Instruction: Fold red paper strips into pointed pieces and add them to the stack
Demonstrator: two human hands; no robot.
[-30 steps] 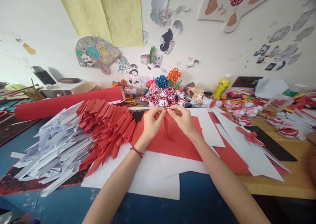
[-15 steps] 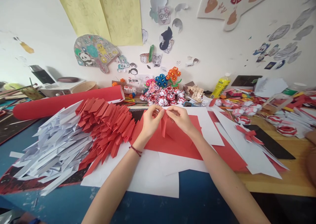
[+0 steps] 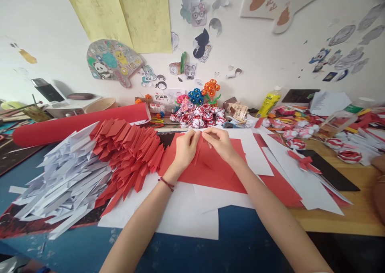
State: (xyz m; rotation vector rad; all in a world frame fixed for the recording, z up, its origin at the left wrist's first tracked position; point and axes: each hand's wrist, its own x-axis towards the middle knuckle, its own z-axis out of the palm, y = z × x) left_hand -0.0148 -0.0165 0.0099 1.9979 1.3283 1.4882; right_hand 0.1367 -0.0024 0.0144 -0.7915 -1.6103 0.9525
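My left hand (image 3: 187,147) pinches a narrow red paper strip (image 3: 197,152) near its upper end, over a red paper sheet (image 3: 216,172). Close beside it, my right hand (image 3: 220,143) has thumb and forefinger pressed at the top of the same strip. The strip hangs down between the hands. A large pile of folded red strips (image 3: 126,148) lies to the left of my left hand, and folded white strips (image 3: 72,172) are heaped farther left. White sheets (image 3: 186,216) lie under the red one.
A red roll (image 3: 75,124) lies behind the strip piles. Red-and-white paper flowers (image 3: 204,116) stand behind my hands. At the right are a yellow bottle (image 3: 269,102), a black board (image 3: 331,174) and a red folded piece (image 3: 304,162). Part of a person shows at the right edge.
My left hand's fingers have closed in and turned around the strip. The strip now hangs slightly more slanted, and the view has shifted a little.
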